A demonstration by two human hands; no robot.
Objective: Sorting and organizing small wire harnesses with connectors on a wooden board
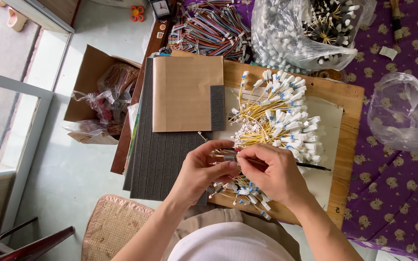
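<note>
My left hand (200, 170) pinches a small grey connector (230, 157) with thin yellow wires running from it. My right hand (275, 175) holds a thin black pointed tool (310, 166) against that connector. Both hands meet over the front of a wooden board (347, 145). Just beyond them lies a heap of yellow wires with white plugs (281, 121). More wired plugs with blue marks (247, 193) lie under my right hand.
A dark ribbed foam mat (163, 162) with a brown card sheet (185, 94) lies left of the board. Behind are multicoloured ribbon cables (209, 29), a clear bag of white plugs (296, 34) and an empty clear bag (402, 111) on purple cloth. An open carton (90, 72) stands on the floor at left.
</note>
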